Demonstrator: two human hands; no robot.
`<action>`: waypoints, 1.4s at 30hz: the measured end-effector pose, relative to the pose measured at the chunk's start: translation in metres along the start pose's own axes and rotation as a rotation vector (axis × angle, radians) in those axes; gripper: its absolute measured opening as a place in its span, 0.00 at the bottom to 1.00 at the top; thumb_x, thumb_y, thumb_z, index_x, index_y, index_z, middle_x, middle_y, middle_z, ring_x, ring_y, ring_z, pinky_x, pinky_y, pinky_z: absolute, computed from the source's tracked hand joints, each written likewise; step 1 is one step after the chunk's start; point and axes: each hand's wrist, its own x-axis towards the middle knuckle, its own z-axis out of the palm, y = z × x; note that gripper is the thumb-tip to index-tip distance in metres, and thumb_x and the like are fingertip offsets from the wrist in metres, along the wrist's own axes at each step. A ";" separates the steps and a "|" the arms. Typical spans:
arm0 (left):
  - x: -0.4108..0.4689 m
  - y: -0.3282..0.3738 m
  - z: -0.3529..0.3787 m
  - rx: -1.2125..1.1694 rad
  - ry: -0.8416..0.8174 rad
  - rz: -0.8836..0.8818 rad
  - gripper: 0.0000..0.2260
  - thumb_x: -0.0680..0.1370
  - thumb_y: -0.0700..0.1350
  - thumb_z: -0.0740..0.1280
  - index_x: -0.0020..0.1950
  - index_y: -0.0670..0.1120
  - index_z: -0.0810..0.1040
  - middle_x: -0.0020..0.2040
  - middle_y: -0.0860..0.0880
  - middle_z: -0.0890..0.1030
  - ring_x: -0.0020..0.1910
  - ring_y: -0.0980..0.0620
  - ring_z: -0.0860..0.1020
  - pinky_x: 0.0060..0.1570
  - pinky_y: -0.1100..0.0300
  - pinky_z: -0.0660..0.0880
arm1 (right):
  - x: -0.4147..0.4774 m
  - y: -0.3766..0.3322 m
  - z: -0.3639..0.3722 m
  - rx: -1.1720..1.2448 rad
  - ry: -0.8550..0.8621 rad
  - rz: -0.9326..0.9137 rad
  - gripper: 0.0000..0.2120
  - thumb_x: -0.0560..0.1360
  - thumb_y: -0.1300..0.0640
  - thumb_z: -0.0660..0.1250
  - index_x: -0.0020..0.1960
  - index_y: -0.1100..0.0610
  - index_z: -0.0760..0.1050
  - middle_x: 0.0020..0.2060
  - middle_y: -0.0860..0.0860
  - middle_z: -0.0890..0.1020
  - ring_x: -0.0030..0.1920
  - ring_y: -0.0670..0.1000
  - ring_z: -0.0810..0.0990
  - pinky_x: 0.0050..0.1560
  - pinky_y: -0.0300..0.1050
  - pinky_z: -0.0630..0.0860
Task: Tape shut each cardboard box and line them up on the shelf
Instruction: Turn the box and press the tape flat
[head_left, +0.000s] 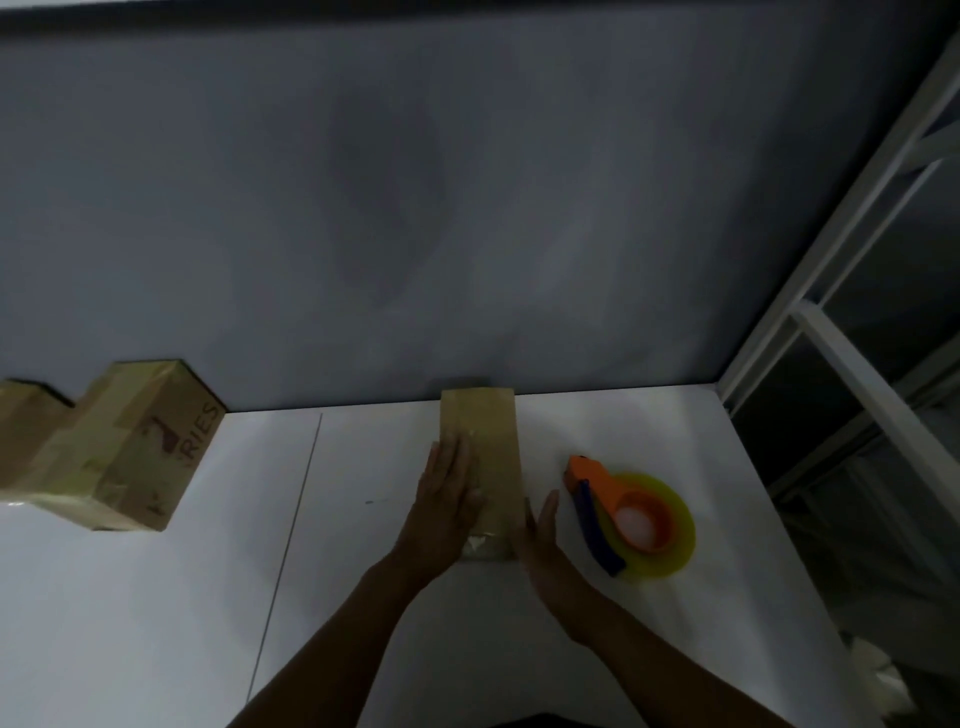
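Head view: narrow brown cardboard box (480, 467) lies flat on white surface (156, 597), long axis pointing away toward wall, far end touching it; glossy tape along top. Left hand (447, 506) flat on lid, fingers extended. Right hand (543, 543) open against box's right side. Tape dispenser (631, 517) just right. Two taped boxes (124, 447) far left.

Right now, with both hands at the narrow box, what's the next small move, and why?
Probably slide the narrow brown cardboard box left toward the taped printed box. Clear tape already shows on its top, the left hand lies flat on it, the right hand flanks it.
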 end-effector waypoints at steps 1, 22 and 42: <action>-0.004 0.002 -0.002 -0.027 0.054 -0.006 0.30 0.77 0.68 0.42 0.76 0.57 0.46 0.76 0.56 0.40 0.76 0.54 0.40 0.73 0.50 0.47 | 0.000 0.002 -0.003 -0.057 0.037 0.000 0.42 0.77 0.37 0.55 0.71 0.49 0.26 0.75 0.46 0.49 0.74 0.47 0.55 0.67 0.41 0.61; -0.039 -0.010 -0.019 0.132 0.152 0.067 0.21 0.76 0.61 0.58 0.59 0.50 0.80 0.58 0.47 0.73 0.51 0.53 0.73 0.50 0.68 0.70 | 0.007 -0.002 -0.037 -0.922 0.163 -0.523 0.10 0.75 0.50 0.61 0.44 0.48 0.81 0.35 0.46 0.79 0.33 0.44 0.78 0.33 0.36 0.69; -0.043 -0.007 -0.021 0.202 0.020 0.073 0.20 0.68 0.45 0.77 0.58 0.47 0.76 0.48 0.49 0.75 0.35 0.57 0.76 0.34 0.73 0.69 | 0.025 0.033 -0.024 -0.886 0.186 -0.471 0.13 0.72 0.50 0.67 0.52 0.54 0.82 0.43 0.48 0.84 0.40 0.46 0.84 0.42 0.33 0.75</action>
